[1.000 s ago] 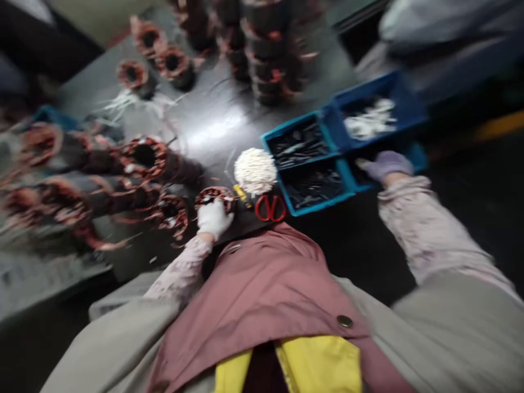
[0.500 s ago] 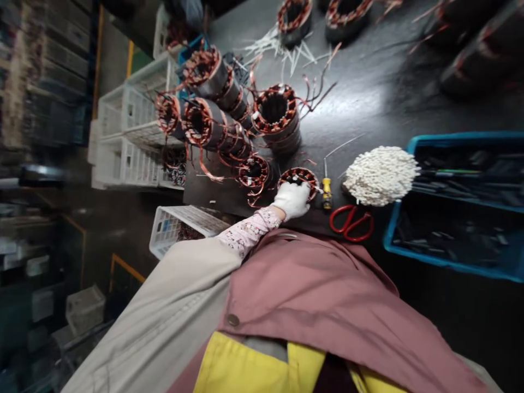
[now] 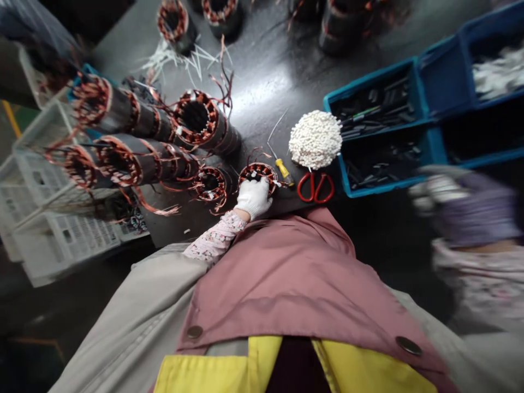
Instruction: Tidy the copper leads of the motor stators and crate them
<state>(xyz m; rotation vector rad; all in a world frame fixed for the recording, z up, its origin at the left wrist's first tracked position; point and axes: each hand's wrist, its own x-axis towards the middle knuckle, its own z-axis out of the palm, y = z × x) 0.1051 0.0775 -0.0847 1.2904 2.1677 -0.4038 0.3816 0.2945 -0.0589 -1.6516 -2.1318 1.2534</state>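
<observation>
Stator (image 3: 258, 173) windings are seen as glossy copper wire, the core as matt grey steel. Bench top (image 3: 262, 71) is finished dark and glossy. Bins (image 3: 376, 103) are moulded from blue plastic, crates (image 3: 69, 234) from white plastic. Scissors (image 3: 315, 188) are fitted with smooth red plastic handles, screwdriver (image 3: 283, 170) with yellow plastic. Glove (image 3: 254, 197) is made of matt white knit cloth.

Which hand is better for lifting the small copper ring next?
Probably left: the white-gloved left hand rests on the copper-wound stator, while the right hand is far off past the blue tray.
</observation>
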